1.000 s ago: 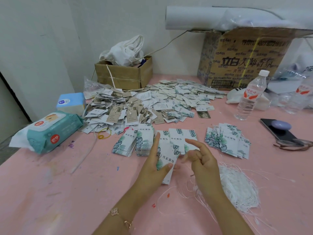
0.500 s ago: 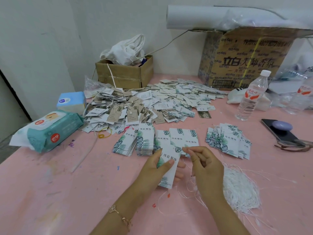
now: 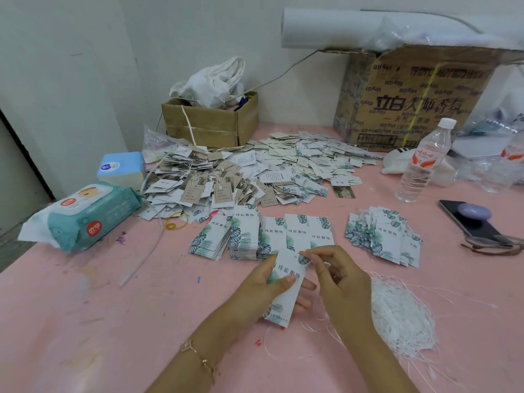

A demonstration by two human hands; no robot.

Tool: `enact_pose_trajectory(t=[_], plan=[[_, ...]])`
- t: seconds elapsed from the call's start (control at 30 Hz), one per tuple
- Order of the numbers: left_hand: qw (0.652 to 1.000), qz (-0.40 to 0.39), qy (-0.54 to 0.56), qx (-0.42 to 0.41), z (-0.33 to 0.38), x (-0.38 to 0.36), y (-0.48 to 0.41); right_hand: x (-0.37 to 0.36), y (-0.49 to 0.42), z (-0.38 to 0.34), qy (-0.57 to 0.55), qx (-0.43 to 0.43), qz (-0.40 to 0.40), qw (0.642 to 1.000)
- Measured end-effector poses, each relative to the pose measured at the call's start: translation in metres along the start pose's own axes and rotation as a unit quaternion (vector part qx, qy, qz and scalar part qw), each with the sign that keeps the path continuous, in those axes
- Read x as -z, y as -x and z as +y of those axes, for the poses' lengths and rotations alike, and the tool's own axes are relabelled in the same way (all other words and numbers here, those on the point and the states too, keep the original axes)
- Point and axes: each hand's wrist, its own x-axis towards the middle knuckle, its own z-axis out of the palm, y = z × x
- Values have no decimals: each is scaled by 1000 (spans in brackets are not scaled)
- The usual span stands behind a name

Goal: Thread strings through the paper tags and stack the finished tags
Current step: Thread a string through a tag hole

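The right hand (image 3: 340, 279), spread a second ago, now pinches the top of the tag (image 3: 286, 304) the left hand (image 3: 255, 287) grips, seemingly threading.

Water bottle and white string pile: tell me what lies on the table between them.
In the head view, a fanned stack of leaf-print tags lies between the water bottle and the white string pile.

Brown tags (image 3: 195, 194) read "HIGH END WORK CLOTHES"; carton (image 3: 425, 89), "立白".
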Motion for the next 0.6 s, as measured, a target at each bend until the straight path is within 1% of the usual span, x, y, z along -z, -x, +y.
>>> enact_pose_trajectory(t=[0.1,0.27,0.33,0.4,0.47,0.5,0.6], plan=[[1000,6,7,-4,1,-2,0,0,1,0,2,10,16,1000],[998,28,50,-11,2,-4,-1,-1,4,-4,33,27,-5,999],[998,19,65,-12,2,-3,-1,-1,5,-5,18,24,-5,1000],[998,13,63,-23,1,-3,-2,-2,4,-8,-27,-6,29,999],[998,26,37,-48,-1,-3,-3,-1,3,-10,-56,-31,72,995],[997,39,12,-68,-2,-3,-3,-1,2,-11,-58,-36,81,994],[988,73,-55,-123,-3,-2,-5,-2,3,-12,-62,-45,57,995]])
